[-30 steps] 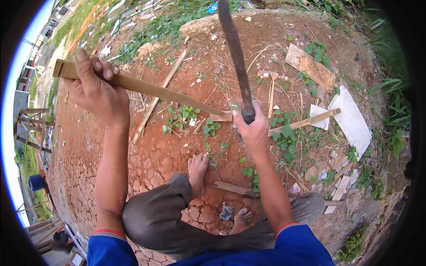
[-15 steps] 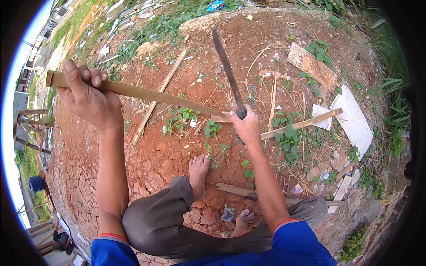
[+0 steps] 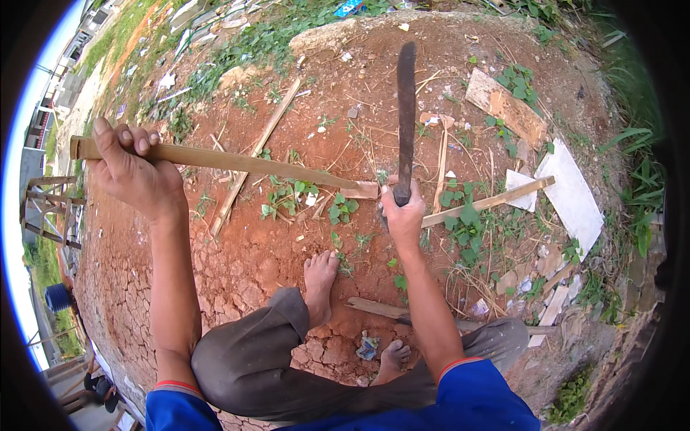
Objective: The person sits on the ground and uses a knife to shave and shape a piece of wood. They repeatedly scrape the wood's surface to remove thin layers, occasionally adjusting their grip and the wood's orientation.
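My left hand (image 3: 136, 169) is closed round a wooden stake (image 3: 244, 164) near its thick end. The stake slants a little downward to the right, its tapered tip close to a small reddish block (image 3: 361, 189) on the soil. In my right hand (image 3: 404, 215) is the handle of a machete (image 3: 406, 108), its long dark blade pointing up and away from me. The blade stands apart from the stake, to the right of its tip. Below my hands are my bare feet (image 3: 320, 284) and bent, dark-trousered knees.
Red cracked soil (image 3: 115, 287) lies around me. A long wooden strip (image 3: 259, 154) lies beyond the stake. To the right are another strip (image 3: 496, 201), a weathered board (image 3: 507, 108) and a white panel (image 3: 575, 194). A wooden frame (image 3: 54, 208) stands far left; a person (image 3: 100, 391) is at lower left.
The machete has swung from leaning left to nearly straight up, and my right hand has turned with it. My left hand and the stake have shifted slightly left and down.
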Tool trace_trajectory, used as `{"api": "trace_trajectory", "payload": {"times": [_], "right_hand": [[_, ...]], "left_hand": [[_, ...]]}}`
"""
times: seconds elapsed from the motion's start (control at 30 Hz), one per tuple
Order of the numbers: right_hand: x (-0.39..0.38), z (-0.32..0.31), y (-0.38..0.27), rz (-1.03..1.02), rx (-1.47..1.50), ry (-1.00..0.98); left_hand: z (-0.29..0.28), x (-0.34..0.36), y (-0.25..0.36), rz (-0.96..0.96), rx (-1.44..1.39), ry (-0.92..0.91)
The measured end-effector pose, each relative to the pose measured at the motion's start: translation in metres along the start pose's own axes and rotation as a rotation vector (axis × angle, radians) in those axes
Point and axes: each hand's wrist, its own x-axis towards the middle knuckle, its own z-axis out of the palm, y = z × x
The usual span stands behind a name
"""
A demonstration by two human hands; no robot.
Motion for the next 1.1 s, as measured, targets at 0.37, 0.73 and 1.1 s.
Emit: {"api": "trace_trajectory", "payload": {"times": [0.37,0.73,1.1], "right_hand": [[0.004,0.000,0.002,-0.032,-0.288,-0.170],[-0.008,0.006,0.042,0.212,-0.213,-0.251],[-0.027,0.009,0.060,0.481,0.016,-0.224]], "left_hand": [[-0.007,-0.003,0.004,-0.012,-0.011,0.065],[-0.015,-0.003,0.005,-0.014,0.013,0.055],[-0.013,-0.001,0.008,-0.053,-0.020,-0.004]]}}
